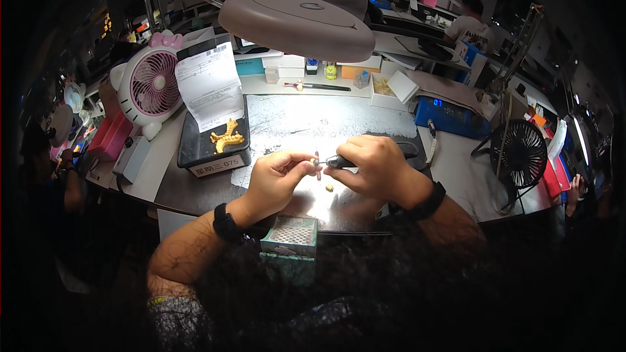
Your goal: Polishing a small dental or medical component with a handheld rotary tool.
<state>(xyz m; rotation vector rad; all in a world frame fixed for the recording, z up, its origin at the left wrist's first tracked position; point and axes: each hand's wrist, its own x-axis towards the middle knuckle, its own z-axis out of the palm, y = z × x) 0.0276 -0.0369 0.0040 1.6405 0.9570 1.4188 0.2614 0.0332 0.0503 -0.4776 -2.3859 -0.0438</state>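
My left hand pinches a small pale piece between thumb and fingertips; it looks like a dental crown, though the fingers partly hide it. My right hand is closed round a dark rotary handpiece, its thin tip pointing left at or very near that piece. I cannot tell whether they touch. On the bench below lies a small yellowish tooth-like piece. A thin pinkish stick shows between my hands. Left of them, a yellow dental model sits in a black tray.
A lamp hangs over the bench. Paper leans above the tray, beside a pink-and-white fan. Rightward are a white box, a blue control unit and a black fan. A perforated box sits at the front edge. A co-worker sits beyond.
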